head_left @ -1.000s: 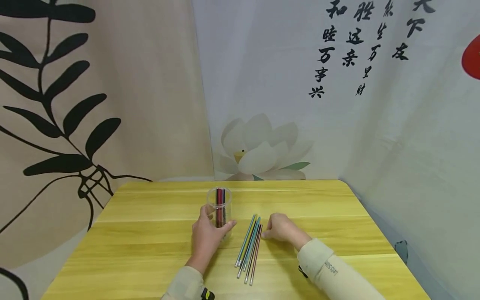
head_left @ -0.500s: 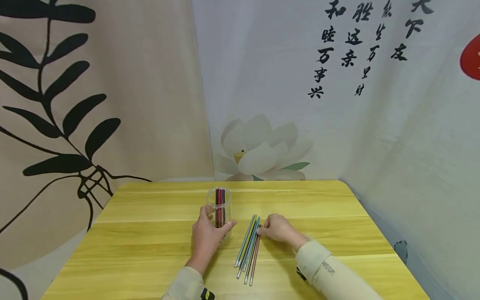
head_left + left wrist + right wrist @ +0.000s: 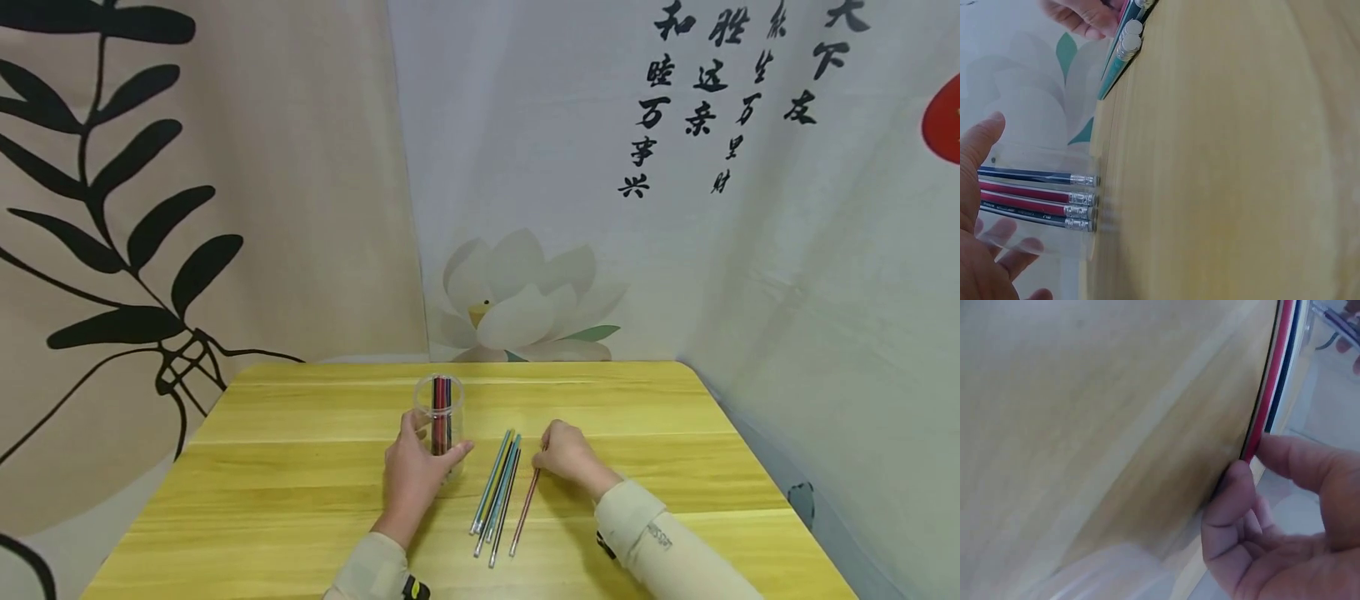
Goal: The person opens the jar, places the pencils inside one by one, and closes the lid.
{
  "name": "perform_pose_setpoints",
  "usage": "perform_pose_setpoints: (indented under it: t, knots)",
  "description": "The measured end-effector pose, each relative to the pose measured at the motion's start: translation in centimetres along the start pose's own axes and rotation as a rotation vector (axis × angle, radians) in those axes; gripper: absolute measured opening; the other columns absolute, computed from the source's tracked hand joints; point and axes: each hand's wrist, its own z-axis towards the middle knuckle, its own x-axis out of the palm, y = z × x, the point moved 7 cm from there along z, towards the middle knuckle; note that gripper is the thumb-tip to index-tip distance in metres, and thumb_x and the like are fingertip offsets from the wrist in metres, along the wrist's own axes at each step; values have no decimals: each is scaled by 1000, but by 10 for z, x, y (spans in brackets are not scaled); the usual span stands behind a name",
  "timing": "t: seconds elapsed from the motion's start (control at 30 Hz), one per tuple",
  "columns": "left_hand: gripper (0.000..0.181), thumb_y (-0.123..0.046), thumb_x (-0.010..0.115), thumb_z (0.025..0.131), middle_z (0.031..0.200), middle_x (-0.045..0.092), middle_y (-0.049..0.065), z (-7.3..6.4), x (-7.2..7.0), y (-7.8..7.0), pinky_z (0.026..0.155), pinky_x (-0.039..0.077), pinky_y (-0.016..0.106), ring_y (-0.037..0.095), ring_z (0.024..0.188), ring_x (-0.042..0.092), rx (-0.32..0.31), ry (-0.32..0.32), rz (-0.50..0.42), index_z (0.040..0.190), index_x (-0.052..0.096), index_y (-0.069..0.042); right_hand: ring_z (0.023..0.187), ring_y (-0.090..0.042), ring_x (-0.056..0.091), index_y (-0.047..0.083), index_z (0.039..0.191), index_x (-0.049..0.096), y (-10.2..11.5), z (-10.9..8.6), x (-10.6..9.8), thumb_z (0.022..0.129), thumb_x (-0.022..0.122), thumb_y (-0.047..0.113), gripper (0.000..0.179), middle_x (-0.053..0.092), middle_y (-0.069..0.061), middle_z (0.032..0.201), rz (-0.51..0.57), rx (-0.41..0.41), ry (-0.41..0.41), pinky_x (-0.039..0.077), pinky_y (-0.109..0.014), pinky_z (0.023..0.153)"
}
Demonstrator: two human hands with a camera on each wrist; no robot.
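My left hand [image 3: 418, 479] grips a clear plastic cup [image 3: 457, 423] that stands upright toward the table's back. Several red and dark pencils [image 3: 1038, 195] stand inside it, silver eraser ends down, as the left wrist view shows. To the right, my right hand [image 3: 568, 457] pinches the far end of a red pencil [image 3: 524, 515] between thumb and index finger. That pencil is apart from the pile, eraser end toward me. Between the hands lies a loose pile of pencils [image 3: 495, 496], teal, yellow and black, their eraser ends also toward me.
The yellow wood-grain table [image 3: 285, 500] has rounded back corners. Behind it hang cloth backdrops [image 3: 525, 167] printed with a lotus, dark leaves and writing. A black band [image 3: 415, 588] shows at my left cuff.
My right hand first reached in to the pile's right side, then drew the red pencil away to the right. My left hand and the cup have stayed in place.
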Motion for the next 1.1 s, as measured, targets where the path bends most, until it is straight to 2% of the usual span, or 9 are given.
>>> perform_pose_setpoints:
  t: [0.13,0.23,0.4,0.5,0.6,0.73,0.9,1.0,1.1]
  knots:
    - [105,-63,93,73,142,68,22,0,0,0,98,61,58,42,122,71,1,2,2,151,46,-11,61,-17,58,-3,106,56,-9,4,-3,87,75,0,27,61,-11,84,27,65,-22,47,-24,51]
    - [105,-63,93,74,142,68,23,0,0,1,96,61,57,42,120,71,2,5,-1,152,46,-11,49,-13,50,4,81,53,-14,7,-1,87,72,-3,20,56,-5,65,78,108,-15,39,-22,44]
    - [105,-65,92,74,142,68,22,-2,2,1,94,62,56,40,120,72,8,12,3,153,46,-12,43,-8,30,21,54,34,-23,10,-1,87,71,1,53,34,7,47,145,131,-4,27,-21,42]
    - [106,-67,91,74,142,69,21,-2,2,0,94,63,56,40,122,71,17,13,9,152,46,-12,47,-9,37,16,58,46,-19,10,-11,91,70,6,42,43,6,53,212,93,-18,36,-23,44]
    - [104,-67,91,74,142,69,21,-1,1,0,95,62,56,40,123,71,26,10,7,151,47,-12,62,-14,57,5,83,67,-1,10,-29,96,68,12,14,64,-3,76,301,23,-45,55,-30,57]
    - [102,-66,91,74,142,68,21,0,0,0,96,62,57,40,123,71,21,6,-2,149,47,-13,84,-19,69,2,114,71,51,7,-69,97,65,13,21,74,-11,102,360,-144,-158,63,-33,73]
    - [104,-67,91,73,143,68,22,0,0,0,97,62,57,41,124,70,8,16,-5,150,47,-13,83,-21,72,6,135,61,137,-27,-127,100,69,10,35,77,-11,99,373,-548,-538,61,-29,73]
    - [105,-68,91,73,143,68,21,0,1,1,98,61,58,41,125,70,0,16,-7,151,46,-13,82,-24,76,3,138,56,178,-52,-142,101,72,6,40,79,-13,100,365,-820,-729,64,-36,72]
    - [106,-68,91,72,143,68,20,-1,2,2,99,61,58,41,127,69,-8,14,-14,151,46,-13,82,-25,77,0,130,59,203,-69,-139,99,73,0,34,77,-17,100,323,-1022,-839,66,-36,70]
